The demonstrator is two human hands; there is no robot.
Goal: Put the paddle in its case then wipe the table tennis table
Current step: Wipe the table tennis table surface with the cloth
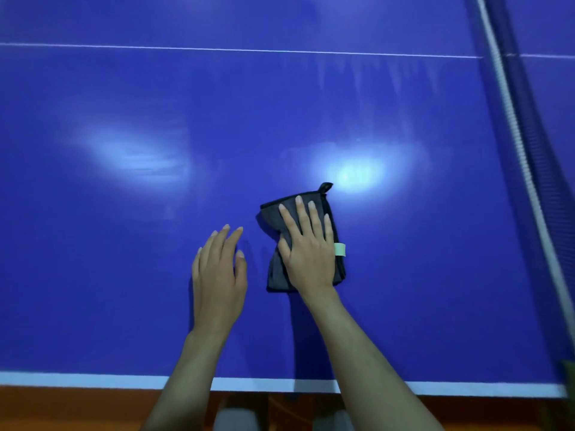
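A folded dark grey cloth [275,276] with a small loop at its far corner and a pale tag on its right edge lies on the blue table tennis table [124,213]. My right hand [308,250] presses flat on the cloth, fingers spread and pointing away from me. Just to the left of the cloth is my left hand [219,275], fingers extended and slightly apart over the bare surface, holding nothing. Neither a paddle nor a case is in view.
The net [516,144] with its white top band runs along the right side. A white centre line [249,50] crosses the far part of the table. The table's white near edge [93,380] borders an orange floor [62,409]. Light reflections and faint wipe streaks show on the surface.
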